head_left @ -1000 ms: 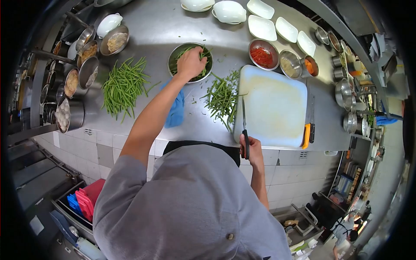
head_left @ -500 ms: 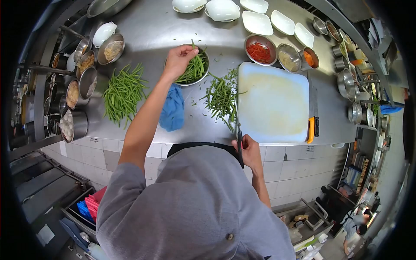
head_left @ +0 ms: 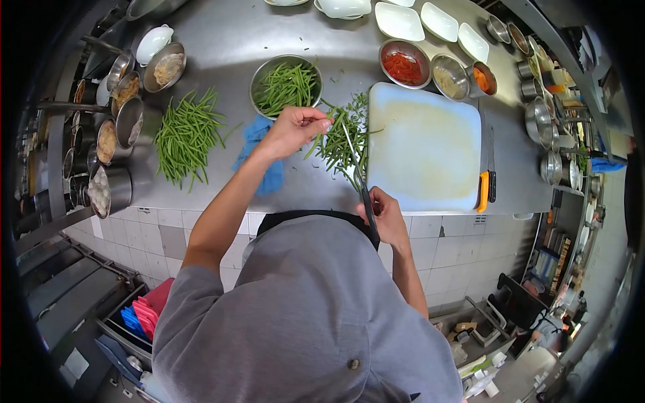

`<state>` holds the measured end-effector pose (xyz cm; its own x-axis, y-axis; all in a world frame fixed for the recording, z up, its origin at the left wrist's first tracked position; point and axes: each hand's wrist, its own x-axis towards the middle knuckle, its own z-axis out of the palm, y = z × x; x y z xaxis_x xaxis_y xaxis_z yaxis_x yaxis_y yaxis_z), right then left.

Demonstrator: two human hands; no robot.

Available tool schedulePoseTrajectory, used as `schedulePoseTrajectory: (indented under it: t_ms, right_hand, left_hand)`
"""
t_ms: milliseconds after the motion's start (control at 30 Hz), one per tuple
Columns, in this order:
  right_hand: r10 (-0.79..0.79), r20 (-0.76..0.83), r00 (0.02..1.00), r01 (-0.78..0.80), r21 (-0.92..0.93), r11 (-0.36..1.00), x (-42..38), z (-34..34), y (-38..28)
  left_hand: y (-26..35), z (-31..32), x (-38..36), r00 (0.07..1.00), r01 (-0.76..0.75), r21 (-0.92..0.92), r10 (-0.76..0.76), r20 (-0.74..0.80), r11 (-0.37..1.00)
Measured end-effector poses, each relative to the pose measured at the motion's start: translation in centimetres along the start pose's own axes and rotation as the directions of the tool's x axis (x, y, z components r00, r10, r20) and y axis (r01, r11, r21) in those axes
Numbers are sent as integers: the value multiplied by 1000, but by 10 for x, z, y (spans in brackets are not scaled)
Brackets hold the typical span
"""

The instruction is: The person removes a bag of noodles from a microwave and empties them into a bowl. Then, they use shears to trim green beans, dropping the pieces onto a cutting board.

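My right hand (head_left: 384, 213) is closed around the black handles of a pair of scissors (head_left: 367, 200) at the table's near edge. Its long blade points away from me, over a heap of green trimmings (head_left: 346, 138). Beside the blade tip, my left hand (head_left: 295, 131) has thumb and fingers pinched together on what looks like a thin green bean, mostly hidden by the fingertips. Just beyond that hand stands a steel bowl (head_left: 254, 91) with green beans (head_left: 289, 88) in it. A crumpled blue cloth (head_left: 269, 176) lies under and beside my left wrist.
A pile of green beans (head_left: 189, 138) lies left, near several steel containers (head_left: 119, 191). To the right are a white cutting board (head_left: 424, 151) and a yellow-handled knife (head_left: 484, 193). Behind it stand a bowl of red strips (head_left: 404, 67) and white dishes (head_left: 399, 21).
My left hand has come from the bowl toward me and right, to the scissors' tip. The scissors have tilted left, and the blue cloth has shifted a little.
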<state>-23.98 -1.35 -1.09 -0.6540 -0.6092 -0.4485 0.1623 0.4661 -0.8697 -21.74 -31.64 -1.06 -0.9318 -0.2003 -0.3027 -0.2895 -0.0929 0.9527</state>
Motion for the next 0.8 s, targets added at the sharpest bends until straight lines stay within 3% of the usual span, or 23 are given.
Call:
schedulePoseTrajectory:
  t_ms: [233,533,633,667,733,800]
  right_hand:
    - [40,29,999,-42,49,998,-2,4,12]
    - [96,35,995,-95,-11,995,-8,4,24]
    - [154,15,988,-155,105,982,-12,5,22]
    - [163,31,986,-166,134,977,-13,5,22]
    - [179,61,982,-188,192,963,-14,1,22]
    - [123,79,989,-138,229,964,-14,-1,23]
  left_hand:
    - [-12,10,-2,998,-45,100,40,42,994]
    - [-18,17,-2,996,17,275,-40,81,961]
    - [-22,19,-1,997,61,63,-59,-43,996]
    - [-26,18,1,992,26,-109,-39,-120,994]
    - [-30,16,7,961,-85,-428,-39,-273,900]
    - [-30,11,7,951,-139,-583,-56,-305,800]
